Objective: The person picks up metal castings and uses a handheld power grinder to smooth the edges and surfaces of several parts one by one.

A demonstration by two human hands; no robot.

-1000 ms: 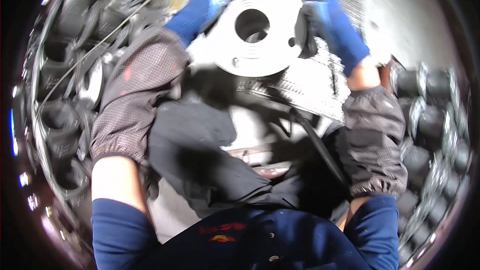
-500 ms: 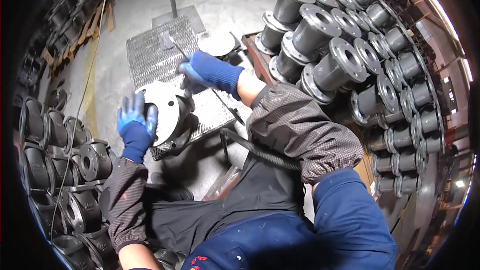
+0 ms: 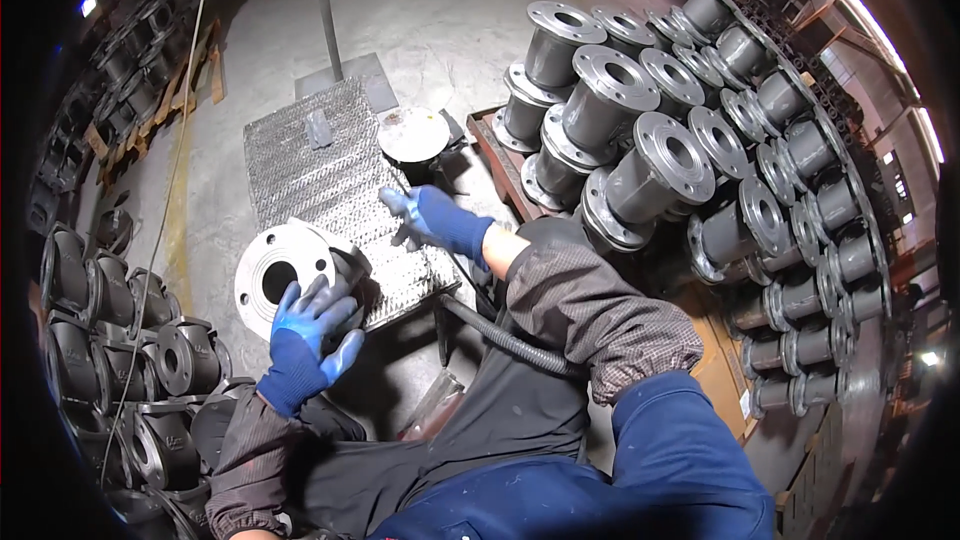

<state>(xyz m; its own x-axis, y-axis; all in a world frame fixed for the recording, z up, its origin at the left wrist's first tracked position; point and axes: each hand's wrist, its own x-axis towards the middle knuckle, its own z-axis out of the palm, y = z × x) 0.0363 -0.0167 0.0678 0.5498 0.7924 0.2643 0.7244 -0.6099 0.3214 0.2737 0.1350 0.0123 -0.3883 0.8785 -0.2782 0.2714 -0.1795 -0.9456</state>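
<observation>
A grey pipe fitting with a pale round flange [image 3: 256, 283] rests at the near left corner of the ribbed metal worktop [image 3: 300, 175]. Over the lower right edge of that flange is my left hand [image 3: 312, 340] in a blue glove, fingers spread; whether it touches cannot be made out. My right hand [image 3: 440, 220], also gloved in blue, is above the worktop's right side, its fingers partly bent. A thin dark rod [image 3: 468, 275] runs out from under it toward my lap; its front end is hidden. Farther back lies a small grey block [image 3: 318, 128].
Stacked grey flanged pipes [image 3: 640, 180] crowd the right side. More fittings [image 3: 185, 360] stand in rows at left. A round pale plate [image 3: 414, 134] sits beyond the worktop's right edge, near a post [image 3: 325, 15]. A ribbed hose [image 3: 515, 348] crosses by my leg.
My left hand has gone from the flange's left side to its lower right edge, fingers spread. My right hand has drawn back from the block. The whole view has tilted up.
</observation>
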